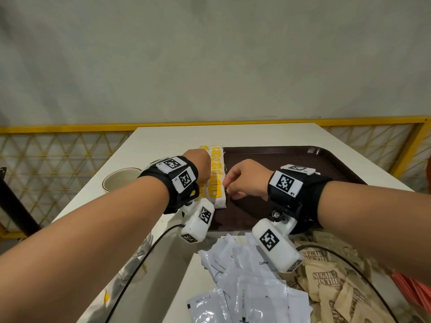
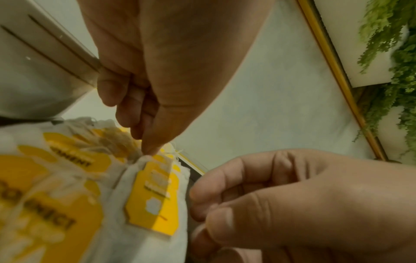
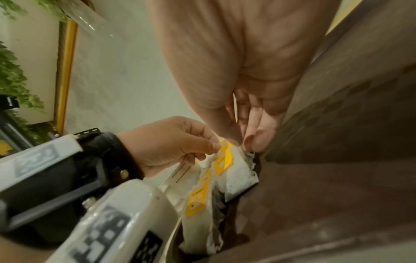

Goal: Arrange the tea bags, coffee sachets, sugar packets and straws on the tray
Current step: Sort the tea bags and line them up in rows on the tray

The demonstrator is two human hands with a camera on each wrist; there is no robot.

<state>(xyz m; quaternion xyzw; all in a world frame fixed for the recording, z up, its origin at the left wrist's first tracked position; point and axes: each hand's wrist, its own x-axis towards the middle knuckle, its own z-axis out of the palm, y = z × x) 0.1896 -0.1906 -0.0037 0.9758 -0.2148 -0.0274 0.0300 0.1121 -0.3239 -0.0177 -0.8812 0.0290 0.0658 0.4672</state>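
Rows of white tea bags (image 1: 218, 180) with yellow tags stand along the left edge of the dark brown tray (image 1: 298, 159). My left hand (image 1: 200, 164) hovers over the rows; in the left wrist view its thumb and curled fingers (image 2: 146, 146) pinch the top of a tea bag (image 2: 153, 199). My right hand (image 1: 229, 186) comes in from the tray side. In the right wrist view its thumb and fingertips (image 3: 252, 140) pinch the top edge of the rightmost tea bag (image 3: 238, 170). White coffee sachets (image 1: 251, 287) and brown sugar packets (image 1: 331, 283) lie heaped near me.
A beige cup (image 1: 119, 180) sits on the white table (image 1: 177, 136) left of the tray. Something red (image 1: 412, 285) shows at the right edge beside the sugar. A yellow mesh railing (image 1: 58, 145) runs behind the table. Cables trail from both wrist cameras.
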